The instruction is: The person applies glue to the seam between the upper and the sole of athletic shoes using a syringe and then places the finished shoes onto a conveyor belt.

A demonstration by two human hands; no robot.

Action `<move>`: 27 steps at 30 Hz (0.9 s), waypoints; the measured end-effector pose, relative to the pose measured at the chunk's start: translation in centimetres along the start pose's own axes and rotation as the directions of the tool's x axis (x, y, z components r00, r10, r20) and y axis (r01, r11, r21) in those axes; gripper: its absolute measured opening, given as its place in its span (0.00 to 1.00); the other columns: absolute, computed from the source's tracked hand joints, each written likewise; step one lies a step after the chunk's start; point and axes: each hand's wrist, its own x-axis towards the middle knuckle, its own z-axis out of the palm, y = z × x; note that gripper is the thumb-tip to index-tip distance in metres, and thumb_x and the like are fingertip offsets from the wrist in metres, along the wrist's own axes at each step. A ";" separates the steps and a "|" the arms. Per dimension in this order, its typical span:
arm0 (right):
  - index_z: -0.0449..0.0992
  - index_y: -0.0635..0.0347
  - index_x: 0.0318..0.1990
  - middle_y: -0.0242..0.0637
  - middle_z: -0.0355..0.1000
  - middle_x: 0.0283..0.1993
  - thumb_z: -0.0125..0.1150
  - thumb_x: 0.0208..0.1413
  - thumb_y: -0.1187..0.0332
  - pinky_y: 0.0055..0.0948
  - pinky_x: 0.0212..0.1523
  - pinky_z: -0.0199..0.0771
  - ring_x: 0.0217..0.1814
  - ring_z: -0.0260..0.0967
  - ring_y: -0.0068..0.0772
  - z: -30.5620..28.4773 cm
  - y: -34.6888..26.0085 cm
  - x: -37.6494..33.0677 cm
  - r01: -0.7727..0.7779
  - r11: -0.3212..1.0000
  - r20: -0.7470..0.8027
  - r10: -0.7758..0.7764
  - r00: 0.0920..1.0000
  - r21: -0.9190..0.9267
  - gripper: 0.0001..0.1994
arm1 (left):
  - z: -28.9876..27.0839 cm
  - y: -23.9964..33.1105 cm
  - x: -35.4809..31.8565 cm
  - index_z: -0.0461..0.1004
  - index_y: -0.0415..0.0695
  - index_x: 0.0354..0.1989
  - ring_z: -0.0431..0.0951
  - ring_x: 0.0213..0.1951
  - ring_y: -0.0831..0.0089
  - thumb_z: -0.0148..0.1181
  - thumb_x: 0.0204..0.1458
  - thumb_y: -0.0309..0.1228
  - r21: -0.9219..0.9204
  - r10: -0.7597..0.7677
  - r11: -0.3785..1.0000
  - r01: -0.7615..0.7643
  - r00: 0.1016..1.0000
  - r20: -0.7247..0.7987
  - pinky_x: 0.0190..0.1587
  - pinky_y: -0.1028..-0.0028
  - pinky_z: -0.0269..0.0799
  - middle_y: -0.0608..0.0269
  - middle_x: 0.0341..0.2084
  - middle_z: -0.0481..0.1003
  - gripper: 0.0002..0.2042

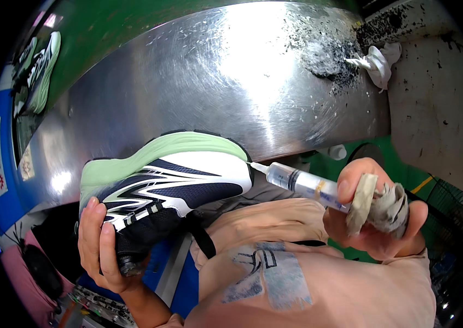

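A running shoe (204, 169) with a pale green sole, white overlays and dark navy mesh is tilted on its side, sole edge upward. My left hand (100, 246) grips its left part, with fingers over the dark lacing area and the thumb hidden. In my right hand (379, 213) is a clear plastic syringe (302, 183), held by its plunger end. Its narrow tip meets the shoe's right end beside the sole edge; whether it touches is too fine to tell. Greyish wrapping (390, 210) sits at the back of the syringe, among my fingers.
A shiny metal bench (171, 82) runs just beyond the shoe, smeared black at its far right. A crumpled white cloth (379, 65) lies there. More shoes (42, 76) stand at the far left by a blue panel (7, 202). A dark wire basket (450, 218) is at right.
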 end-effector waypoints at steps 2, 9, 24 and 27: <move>0.54 0.73 0.57 0.38 0.66 0.40 0.66 0.42 0.39 0.18 0.35 0.63 0.35 0.61 0.18 -0.1 0.3 0.0 0.025 0.999 0.041 -0.026 0.999 0.026 0.48 | 0.2 -0.2 0.4 0.66 0.35 0.49 0.77 0.44 0.45 0.71 0.41 0.34 -0.016 0.003 1.000 -0.003 1.000 -0.007 0.48 0.55 0.74 0.40 0.43 0.74 0.28; 0.56 0.71 0.56 0.41 0.67 0.40 0.69 0.38 0.39 0.20 0.35 0.64 0.35 0.63 0.21 -0.5 1.6 1.2 0.295 0.935 0.235 -0.247 0.940 -0.195 0.48 | -0.3 -0.9 2.6 0.67 0.33 0.50 0.76 0.46 0.47 0.71 0.37 0.29 -0.103 -0.049 0.993 0.058 0.995 0.083 0.52 0.59 0.71 0.38 0.44 0.74 0.29; 0.60 0.68 0.55 0.40 0.72 0.42 0.72 0.36 0.43 0.24 0.38 0.72 0.39 0.71 0.28 -1.6 3.7 3.7 0.543 0.739 0.393 -0.397 0.830 -0.400 0.45 | 1.3 -7.9 13.8 0.73 0.38 0.37 0.73 0.32 0.81 0.71 0.18 0.26 -0.405 -0.231 0.716 0.569 0.740 0.632 0.40 0.82 0.68 0.67 0.27 0.73 0.28; 0.59 0.65 0.56 0.40 0.74 0.45 0.70 0.42 0.44 0.28 0.36 0.75 0.39 0.76 0.38 -2.2 3.6 3.8 0.605 0.619 0.493 -0.370 0.787 -0.501 0.42 | 1.5 -8.3 14.8 0.73 0.38 0.36 0.73 0.32 0.82 0.72 0.18 0.28 -0.412 -0.214 0.682 0.605 0.703 0.678 0.39 0.82 0.67 0.68 0.27 0.73 0.28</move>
